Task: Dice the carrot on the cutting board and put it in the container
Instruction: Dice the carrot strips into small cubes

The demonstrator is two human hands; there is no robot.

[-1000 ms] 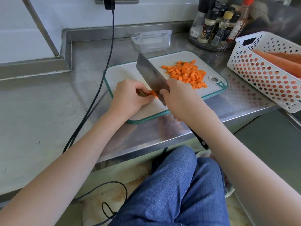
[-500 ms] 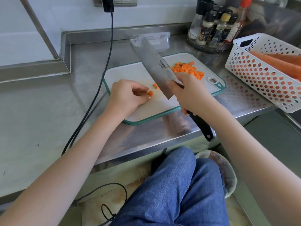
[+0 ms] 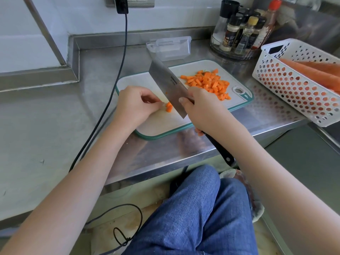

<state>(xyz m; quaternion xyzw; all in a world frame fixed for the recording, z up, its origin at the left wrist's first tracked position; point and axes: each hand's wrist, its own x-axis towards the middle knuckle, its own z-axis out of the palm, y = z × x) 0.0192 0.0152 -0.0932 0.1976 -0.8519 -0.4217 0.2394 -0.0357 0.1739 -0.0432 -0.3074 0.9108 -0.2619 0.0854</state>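
Nearest the viewer, the person's legs in blue jeans (image 3: 198, 214) sit below the front edge of the steel surface (image 3: 46, 126).

On the surface, the cutting board (image 3: 165, 124) lies at the front edge, its long axis running from front-left to back-right.

Left hand (image 3: 135, 105): rests on the near-left part of the board, fingers curled in a narrow grip, fingertips (image 3: 159, 105) touching a small remnant of carrot (image 3: 168, 107). Whether the piece is pinched or only steadied cannot be told.

Right hand (image 3: 200, 111): wrapped firmly around the cleaver (image 3: 170, 87) where blade meets handle, the black handle projecting back past the front edge. The blade is tilted, its flat turned toward the camera, its lower corner just right of the remnant.

Key relation: the remnant lies between the 2 hands, touching the left fingertips and immediately left of the blade. The left hand is nearer to it. The next cut, in my judgement, requires the blade to come upright close beside those fingertips; that is a risk.

Further back, the diced carrot pile (image 3: 207, 82) occupies the back-right part of the board. The clear container (image 3: 170, 49) stands beyond the board's back edge, apparently without carrot. Transfer is not yet done.

At the right edge, a white perforated basket (image 3: 294, 85) holds whole carrots (image 3: 316, 70).
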